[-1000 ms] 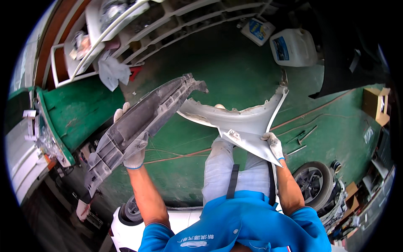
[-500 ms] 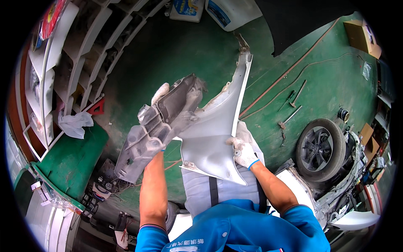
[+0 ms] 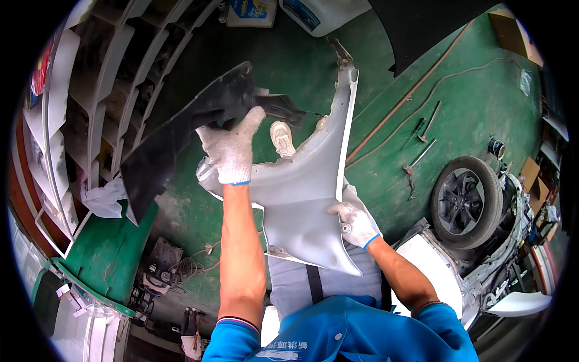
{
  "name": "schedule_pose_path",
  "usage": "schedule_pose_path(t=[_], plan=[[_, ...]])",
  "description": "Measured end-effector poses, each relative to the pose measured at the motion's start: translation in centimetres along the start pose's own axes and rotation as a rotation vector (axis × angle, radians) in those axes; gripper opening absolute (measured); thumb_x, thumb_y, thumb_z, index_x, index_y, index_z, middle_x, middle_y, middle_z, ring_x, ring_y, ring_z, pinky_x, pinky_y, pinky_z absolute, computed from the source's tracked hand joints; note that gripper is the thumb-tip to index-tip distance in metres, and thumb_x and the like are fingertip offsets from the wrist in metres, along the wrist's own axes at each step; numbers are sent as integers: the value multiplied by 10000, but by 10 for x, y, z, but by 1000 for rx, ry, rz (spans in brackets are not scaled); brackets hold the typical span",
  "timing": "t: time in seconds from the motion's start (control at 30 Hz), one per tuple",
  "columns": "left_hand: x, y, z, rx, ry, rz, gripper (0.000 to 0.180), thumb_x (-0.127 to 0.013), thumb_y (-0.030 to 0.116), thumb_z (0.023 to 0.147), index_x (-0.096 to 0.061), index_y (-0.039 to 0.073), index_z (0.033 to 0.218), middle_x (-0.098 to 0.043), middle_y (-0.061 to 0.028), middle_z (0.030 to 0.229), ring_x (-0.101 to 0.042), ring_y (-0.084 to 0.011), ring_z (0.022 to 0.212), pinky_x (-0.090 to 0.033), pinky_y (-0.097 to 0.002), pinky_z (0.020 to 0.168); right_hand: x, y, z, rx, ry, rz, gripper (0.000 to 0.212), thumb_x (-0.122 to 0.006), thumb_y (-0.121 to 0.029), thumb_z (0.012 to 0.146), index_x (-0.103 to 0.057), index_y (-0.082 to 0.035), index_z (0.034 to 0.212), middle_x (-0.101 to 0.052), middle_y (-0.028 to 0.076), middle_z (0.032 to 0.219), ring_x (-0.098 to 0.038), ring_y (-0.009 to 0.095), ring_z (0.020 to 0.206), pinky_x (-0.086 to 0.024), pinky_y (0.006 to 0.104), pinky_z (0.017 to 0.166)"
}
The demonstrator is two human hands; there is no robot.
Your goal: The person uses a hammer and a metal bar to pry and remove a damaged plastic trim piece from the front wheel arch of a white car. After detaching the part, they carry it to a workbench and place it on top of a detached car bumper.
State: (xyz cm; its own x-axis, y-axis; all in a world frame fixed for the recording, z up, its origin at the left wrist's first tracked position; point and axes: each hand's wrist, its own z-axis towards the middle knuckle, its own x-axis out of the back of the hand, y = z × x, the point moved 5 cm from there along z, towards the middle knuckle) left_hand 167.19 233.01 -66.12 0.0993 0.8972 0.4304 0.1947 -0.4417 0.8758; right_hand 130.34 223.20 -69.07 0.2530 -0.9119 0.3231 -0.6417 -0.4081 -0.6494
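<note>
A silver-grey car fender [image 3: 301,226] hangs in front of my legs, its narrow arm pointing away. My gloved right hand [image 3: 356,224] is closed on its right edge. My gloved left hand [image 3: 232,148] is above the fender's left end, thumb stretched up and away from the other fingers. Just beyond it is a black plastic wheel-arch liner [image 3: 175,136], tilted, reaching down to the left; whether the fingertips still touch it is hard to see. One shoe [image 3: 282,139] shows past the fender.
White shelving [image 3: 90,96] stands at the left beside a green bin [image 3: 108,253]. Tools [image 3: 422,154], a hose [image 3: 410,93] and a wheel [image 3: 466,202] lie on the right. White jugs [image 3: 325,15] and a dark panel [image 3: 428,30] are at the far side.
The liner has turned over and swung left, showing its black side. My left hand, earlier mostly hidden behind it, now shows in front with thumb spread. The right hand keeps the fender nearly still.
</note>
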Motion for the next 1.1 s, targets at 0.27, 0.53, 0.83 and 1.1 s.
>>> schedule_pose_path(t=[0.27, 0.53, 0.83, 1.1], plan=[[0, -28, 22, 53, -233, 46, 277, -818, 80, 859, -720, -19, 1100, -731, -78, 1034, -700, -178, 834, -616, -327, 778, 3, -4, 4, 2, 46, -2, 331, -662, -50, 834, -631, -118, 1156, -701, 165, 1115, -664, 380, 1090, -532, 459, 962], [10, -40, -7, 262, -52, 65, 437, -810, 168, 912, -672, -40, 1270, -701, -145, 1228, -690, -222, 1033, -547, -358, 953, 9, -13, 4, 37, 89, 3, 291, -679, -92, 842, -639, -107, 1130, -705, 157, 1098, -664, 370, 1088, -530, 466, 952], [-41, -16, -78, 102, -281, -9, 458, -783, 258, 928, -655, -5, 1281, -689, -146, 1270, -656, -274, 1145, -512, -428, 1018, 17, -21, 5, 39, 103, -20, 269, -682, -133, 845, -644, -108, 1110, -713, 144, 1058, -674, 358, 1042, -540, 468, 904], [-76, -45, -138, 34, -655, 268, 467, -743, 250, 951, -618, 16, 1336, -685, -138, 1264, -642, -280, 1168, -497, -417, 1031, 18, -21, 4, 52, 103, -15, 277, -656, -107, 834, -645, -128, 1110, -702, 132, 1029, -681, 339, 1015, -547, 458, 885]])
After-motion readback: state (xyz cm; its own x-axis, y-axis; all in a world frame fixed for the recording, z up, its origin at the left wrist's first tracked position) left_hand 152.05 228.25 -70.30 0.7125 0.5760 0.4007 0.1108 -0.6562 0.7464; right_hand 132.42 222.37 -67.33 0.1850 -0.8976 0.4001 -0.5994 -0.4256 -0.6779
